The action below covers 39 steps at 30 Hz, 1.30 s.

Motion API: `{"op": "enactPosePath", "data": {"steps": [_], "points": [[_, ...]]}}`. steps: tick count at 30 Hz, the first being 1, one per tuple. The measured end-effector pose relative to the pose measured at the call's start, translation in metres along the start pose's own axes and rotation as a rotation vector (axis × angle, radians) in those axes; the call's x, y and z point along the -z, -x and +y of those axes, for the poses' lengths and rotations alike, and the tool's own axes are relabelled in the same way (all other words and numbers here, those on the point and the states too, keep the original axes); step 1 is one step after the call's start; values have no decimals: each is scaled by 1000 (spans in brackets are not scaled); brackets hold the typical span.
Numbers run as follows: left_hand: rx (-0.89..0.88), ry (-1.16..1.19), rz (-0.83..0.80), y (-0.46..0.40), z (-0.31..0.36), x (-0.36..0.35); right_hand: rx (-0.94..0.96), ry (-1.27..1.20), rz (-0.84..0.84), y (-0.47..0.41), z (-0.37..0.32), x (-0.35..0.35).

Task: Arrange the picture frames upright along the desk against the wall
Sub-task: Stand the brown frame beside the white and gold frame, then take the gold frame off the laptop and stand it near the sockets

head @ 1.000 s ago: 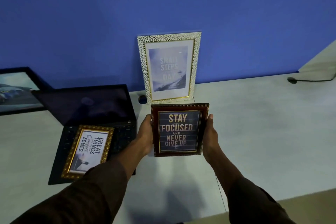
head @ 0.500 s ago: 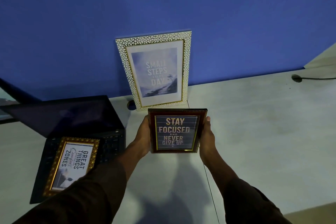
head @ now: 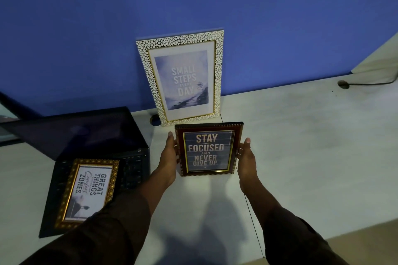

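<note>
A small dark red frame (head: 208,149) reading "Stay focused and never give up" stands upright over the desk, gripped on its left edge by my left hand (head: 169,158) and on its right edge by my right hand (head: 246,161). Right behind it a tall white pebble-pattern frame (head: 183,77) reading "Small steps every day" leans upright against the blue wall. A gold ornate frame (head: 87,191) lies flat on the laptop keyboard at the left, partly covered by my left sleeve.
An open black laptop (head: 90,140) sits at the left. A dark frame's corner (head: 8,112) shows at the far left edge. A cable hole with a black cable (head: 344,84) lies at the back right. A round hole (head: 154,119) sits beside the white frame.
The view has swung left and right; the red frame stays between both hands, in front of the white frame, with little real movement.
</note>
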<state>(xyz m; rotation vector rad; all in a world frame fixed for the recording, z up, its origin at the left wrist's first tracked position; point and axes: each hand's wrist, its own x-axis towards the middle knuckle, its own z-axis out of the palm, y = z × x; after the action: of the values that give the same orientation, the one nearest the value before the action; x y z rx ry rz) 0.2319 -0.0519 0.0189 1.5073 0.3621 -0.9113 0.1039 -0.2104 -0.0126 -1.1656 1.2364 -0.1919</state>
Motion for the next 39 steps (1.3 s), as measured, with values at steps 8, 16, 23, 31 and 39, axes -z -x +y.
{"op": "enactPosePath", "data": {"steps": [8,16,23,31,39], "points": [[-39,-94,3,44,-14,55,-22,-65,191,56,39,-1],[-160,-45,25,71,-37,159,52,-58,114,125,76,-69],[-211,-113,130,92,-45,274,74,62,-74,179,114,-160],[-220,-345,137,87,-52,377,99,246,-225,221,147,-257],[-60,-308,30,69,-62,400,97,447,-339,213,171,-297]]}}
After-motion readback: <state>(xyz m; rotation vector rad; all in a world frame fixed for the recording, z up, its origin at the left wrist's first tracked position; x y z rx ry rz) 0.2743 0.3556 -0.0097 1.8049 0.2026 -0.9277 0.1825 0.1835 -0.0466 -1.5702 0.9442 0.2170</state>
